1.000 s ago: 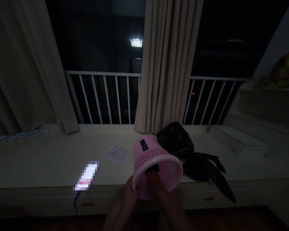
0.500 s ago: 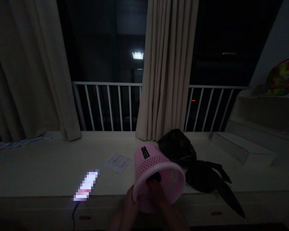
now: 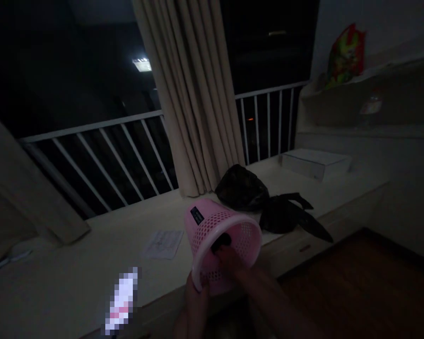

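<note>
A pink perforated plastic basket (image 3: 212, 230) lies tipped with its mouth toward me, held over the edge of a pale window ledge (image 3: 92, 254). My left hand (image 3: 196, 301) grips the basket's rim at its lower left. My right hand (image 3: 229, 259) reaches inside the basket, fingers closed on something dark that I cannot make out. Just behind the basket lie black plastic bags (image 3: 268, 207).
A sheet of paper (image 3: 162, 244) lies on the ledge left of the basket, and a lit phone screen (image 3: 122, 301) nearer the front edge. A white box (image 3: 314, 162) rests at the far right. Curtains (image 3: 194, 94) hang before a railed dark window. Wooden floor (image 3: 356, 292) shows at the lower right.
My view has swung and tilted to the right, bringing the floor and the shelf into sight. Both hands keep their hold at the basket, which has barely shifted.
</note>
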Demonstrator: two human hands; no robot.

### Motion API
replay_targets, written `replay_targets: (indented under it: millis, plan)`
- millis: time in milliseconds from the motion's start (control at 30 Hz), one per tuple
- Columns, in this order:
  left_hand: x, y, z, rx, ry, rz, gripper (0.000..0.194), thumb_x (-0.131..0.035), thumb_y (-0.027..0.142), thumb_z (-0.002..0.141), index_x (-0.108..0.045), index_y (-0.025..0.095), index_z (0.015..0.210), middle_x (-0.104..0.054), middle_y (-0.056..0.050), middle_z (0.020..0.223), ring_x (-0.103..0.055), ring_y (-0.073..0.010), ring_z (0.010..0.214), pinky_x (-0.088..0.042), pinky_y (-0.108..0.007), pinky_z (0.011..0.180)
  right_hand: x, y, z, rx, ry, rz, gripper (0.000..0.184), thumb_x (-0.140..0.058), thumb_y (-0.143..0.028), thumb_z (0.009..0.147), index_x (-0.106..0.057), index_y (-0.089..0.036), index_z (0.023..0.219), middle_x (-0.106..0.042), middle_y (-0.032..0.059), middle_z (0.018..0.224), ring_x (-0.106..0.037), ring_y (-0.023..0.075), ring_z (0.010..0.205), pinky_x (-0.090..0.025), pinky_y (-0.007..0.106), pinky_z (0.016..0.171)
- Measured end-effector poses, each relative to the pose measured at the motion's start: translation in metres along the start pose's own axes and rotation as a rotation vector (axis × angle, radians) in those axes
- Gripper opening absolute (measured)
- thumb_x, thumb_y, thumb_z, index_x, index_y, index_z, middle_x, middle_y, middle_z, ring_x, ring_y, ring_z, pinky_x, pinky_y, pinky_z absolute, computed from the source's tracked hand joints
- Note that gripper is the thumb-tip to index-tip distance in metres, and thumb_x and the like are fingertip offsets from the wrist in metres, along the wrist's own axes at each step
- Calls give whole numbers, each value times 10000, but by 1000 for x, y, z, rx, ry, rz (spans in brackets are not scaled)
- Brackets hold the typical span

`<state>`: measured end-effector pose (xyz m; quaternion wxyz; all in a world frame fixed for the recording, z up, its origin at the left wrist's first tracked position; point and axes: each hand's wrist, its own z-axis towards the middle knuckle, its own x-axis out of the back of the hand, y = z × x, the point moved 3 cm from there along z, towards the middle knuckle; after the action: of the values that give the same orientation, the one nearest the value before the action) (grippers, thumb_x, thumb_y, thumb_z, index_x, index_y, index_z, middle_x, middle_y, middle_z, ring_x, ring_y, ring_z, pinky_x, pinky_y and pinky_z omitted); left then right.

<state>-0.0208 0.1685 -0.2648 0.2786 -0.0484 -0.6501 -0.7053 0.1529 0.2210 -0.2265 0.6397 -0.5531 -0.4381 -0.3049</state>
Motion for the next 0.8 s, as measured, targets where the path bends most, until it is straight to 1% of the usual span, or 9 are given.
replay_targets:
  millis: [67, 133, 233, 300, 400, 533, 600, 667, 800]
  plan:
    - [7, 11, -2, 23, -10, -72, 525, -579, 410, 770, -604, 160, 1231, -743, -152, 1161, -720, -275, 1096, -595, -324, 856, 7, -5, -2, 20, -4, 7, 392, -522, -151, 873, -719, -119, 1210, -645, 166, 1267, -599, 260, 1166, -452, 377, 1034]
    - [14, 24, -5, 65, 13, -115, 493, -603, 354, 716, -624, 158, 1168, -745, -152, 1131, -712, -293, 1095, -585, -358, 891, 11, -7, -4, 12, -7, 55, 404, -525, -142, 864, -713, -126, 1222, -633, 166, 1293, -584, 260, 1183, -432, 383, 1055]
    - [19, 43, -13, 65, -8, -109, 478, -623, 296, 665, -642, 145, 1118, -756, -145, 1062, -721, -290, 1038, -570, -369, 919, 8, -6, -3, 8, -16, 99, 412, -483, -119, 870, -710, -67, 1210, -623, 216, 1278, -583, 289, 1177, -421, 419, 1058]
    - [20, 51, -18, 62, -2, -128, 543, -607, 251, 655, -622, 121, 1183, -740, -166, 1135, -707, -282, 1080, -552, -362, 961, 3, -3, -2, 21, -15, 93, 429, -489, -114, 861, -701, -69, 1232, -608, 220, 1302, -584, 294, 1180, -419, 422, 1059]
    - [17, 54, -23, 96, 29, -123, 562, -612, 207, 643, -622, 127, 1199, -731, -168, 1185, -690, -274, 1130, -525, -356, 1009, -5, 4, 1, 56, -19, 80, 436, -479, -133, 879, -696, -91, 1255, -609, 197, 1311, -582, 291, 1187, -411, 413, 1070]
    - [10, 55, -25, 79, 36, -195, 561, -621, 226, 642, -622, 112, 1191, -736, -169, 1152, -707, -280, 1072, -555, -370, 954, -12, 13, 3, 62, 6, 86, 466, -478, -124, 865, -680, -94, 1284, -595, 180, 1352, -550, 278, 1251, -376, 395, 1120]
    - [7, 56, -25, 75, 54, -245, 556, -613, 238, 626, -627, 113, 1168, -740, -169, 1117, -716, -287, 1028, -566, -397, 934, -14, 16, 4, 69, 11, 86, 454, -467, -141, 885, -685, -115, 1283, -607, 162, 1344, -570, 257, 1221, -393, 378, 1108]
    - [5, 55, -25, 79, 100, -264, 557, -611, 250, 593, -630, 114, 1134, -733, -176, 1120, -709, -302, 1041, -563, -428, 950, -16, 19, 3, 86, 13, 72, 487, -502, -115, 845, -675, -115, 1300, -601, 160, 1365, -547, 252, 1267, -385, 356, 1125]
    - [-5, 52, -26, 47, 71, -294, 557, -602, 286, 589, -633, 137, 1124, -742, -155, 1107, -717, -293, 1004, -584, -448, 925, -20, 29, 2, 105, 46, 4, 471, -446, -107, 877, -695, -166, 1272, -640, 140, 1318, -568, 247, 1249, -411, 378, 1115]
